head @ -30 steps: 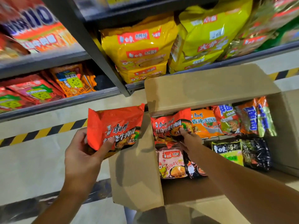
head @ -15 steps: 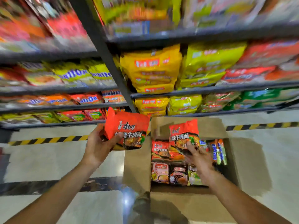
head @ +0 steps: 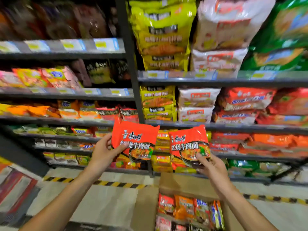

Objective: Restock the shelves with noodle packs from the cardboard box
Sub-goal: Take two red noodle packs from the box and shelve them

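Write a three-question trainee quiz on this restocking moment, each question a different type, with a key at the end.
1. True or false: the left hand and the right hand each hold one red noodle pack.
2. Multiple choice: where is the cardboard box? A) on a shelf B) on the floor below the hands C) under the left arm
3. Fill in: the left red pack and the right red pack are held up in front of the ____.

Key:
1. True
2. B
3. shelves
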The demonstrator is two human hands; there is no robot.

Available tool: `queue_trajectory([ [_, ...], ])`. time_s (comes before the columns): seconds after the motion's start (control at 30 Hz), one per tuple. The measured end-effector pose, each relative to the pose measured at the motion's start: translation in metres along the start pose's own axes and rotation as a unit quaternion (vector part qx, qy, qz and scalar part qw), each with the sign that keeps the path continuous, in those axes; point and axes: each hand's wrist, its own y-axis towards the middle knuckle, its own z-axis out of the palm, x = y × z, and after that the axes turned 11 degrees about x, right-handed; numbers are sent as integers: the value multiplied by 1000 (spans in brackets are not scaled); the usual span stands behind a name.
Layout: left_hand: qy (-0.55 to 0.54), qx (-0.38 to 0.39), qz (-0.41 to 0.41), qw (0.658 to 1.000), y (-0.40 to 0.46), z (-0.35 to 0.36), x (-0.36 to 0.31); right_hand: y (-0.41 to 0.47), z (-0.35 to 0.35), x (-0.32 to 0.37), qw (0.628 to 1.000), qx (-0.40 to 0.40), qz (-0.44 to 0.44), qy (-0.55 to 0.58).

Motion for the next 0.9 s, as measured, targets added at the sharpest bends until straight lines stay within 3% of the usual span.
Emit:
queue_trajectory([
  [0.23, -20, -88, 47, 995, -65, -32, -47, -22, 29, 60, 992, 84, -59, 71],
  [0.5, -51, -182, 82, 979, -136, -95, -69, -35, 113, 108, 976, 184, -101, 54],
  [0.7, -77, -242, 94, 963, -190, -174, -54, -51, 212, 132, 965, 222, -140, 10],
  [0.9, -84, -302, 110, 943, -252, -294, -29, -72, 355, 143, 947, 271, -171, -25],
])
